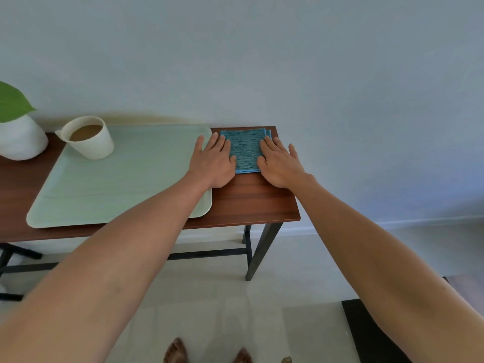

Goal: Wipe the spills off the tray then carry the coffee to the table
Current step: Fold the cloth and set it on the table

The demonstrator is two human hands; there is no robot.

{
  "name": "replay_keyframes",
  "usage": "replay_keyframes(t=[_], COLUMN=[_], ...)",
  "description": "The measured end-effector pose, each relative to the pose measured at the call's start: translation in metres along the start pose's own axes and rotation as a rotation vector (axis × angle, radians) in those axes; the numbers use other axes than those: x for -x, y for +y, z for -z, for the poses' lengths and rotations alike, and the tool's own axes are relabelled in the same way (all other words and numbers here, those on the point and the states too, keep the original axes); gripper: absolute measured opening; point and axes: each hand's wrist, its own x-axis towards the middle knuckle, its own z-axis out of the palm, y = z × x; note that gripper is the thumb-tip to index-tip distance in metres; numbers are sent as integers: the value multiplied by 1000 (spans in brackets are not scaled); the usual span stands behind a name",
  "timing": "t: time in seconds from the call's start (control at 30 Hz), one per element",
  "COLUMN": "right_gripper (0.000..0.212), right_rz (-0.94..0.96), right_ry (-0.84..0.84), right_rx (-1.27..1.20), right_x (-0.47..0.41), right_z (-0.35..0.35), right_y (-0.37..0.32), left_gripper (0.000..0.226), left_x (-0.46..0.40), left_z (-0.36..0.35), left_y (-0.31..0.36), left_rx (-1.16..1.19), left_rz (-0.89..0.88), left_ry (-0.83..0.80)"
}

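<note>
Both hands, left hand (213,162) and right hand (279,163), lie flat, fingers spread, on the folded blue cloth (245,150); the coffee cup (89,137) stands at the tray's (117,184) ten o'clock corner (apparently dry), beside a white plant pot (22,138).

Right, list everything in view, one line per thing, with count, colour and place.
tray: one, pale green, left part of the table
cup: one, cream, holding coffee, tray's far left corner
cloth: one, blue, folded, on the table right of the tray
table: one, brown top, dark legs, against the wall
pot: one, white, with a green leaf, far left
left hand: flat, on the cloth's left edge
right hand: flat, on the cloth's right edge
feet: two, bare, bottom edge
</note>
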Motion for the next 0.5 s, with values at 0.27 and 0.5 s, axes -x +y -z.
replay_keyframes(t=[0.27, 0.5], right_gripper=[54, 45], right_rz=[33, 206], right_ry=[302, 314], right_rx=[-94, -173], right_x=[2, -8], right_z=[11, 20], right_y=[-33, -118], left_gripper=[68, 66], left_x=[18, 63], left_z=[10, 39], left_y=[-12, -87], left_rx=[160, 158], left_rz=[34, 161], left_ry=[208, 341])
